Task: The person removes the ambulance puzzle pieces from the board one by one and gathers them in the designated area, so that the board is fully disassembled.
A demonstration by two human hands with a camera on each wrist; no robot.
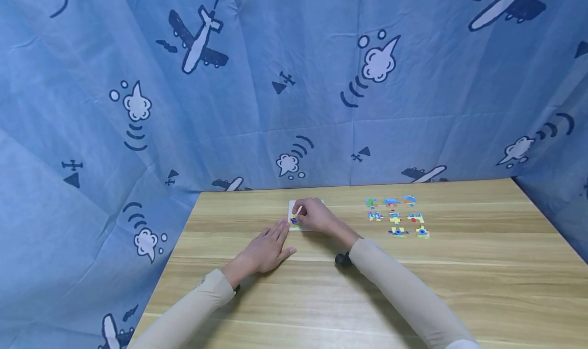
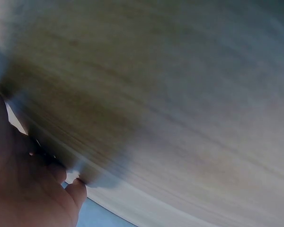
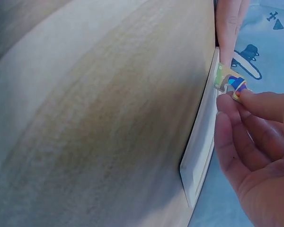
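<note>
A white puzzle tray lies flat near the back of the wooden table. My right hand is over it, pinching a colourful puzzle piece between thumb and fingers at the tray's left side. Yellow, blue and green show on the piece. My left hand lies palm down with straight fingers, its fingertips touching the tray's lower left edge. In the left wrist view only part of the left hand shows, at the lower left. My right hand hides much of the tray in the head view.
Several loose puzzle pieces lie spread in rows on the table to the right of the tray. Wood-grain table extends around the hands. A blue curtain with plane prints hangs behind the table's back edge.
</note>
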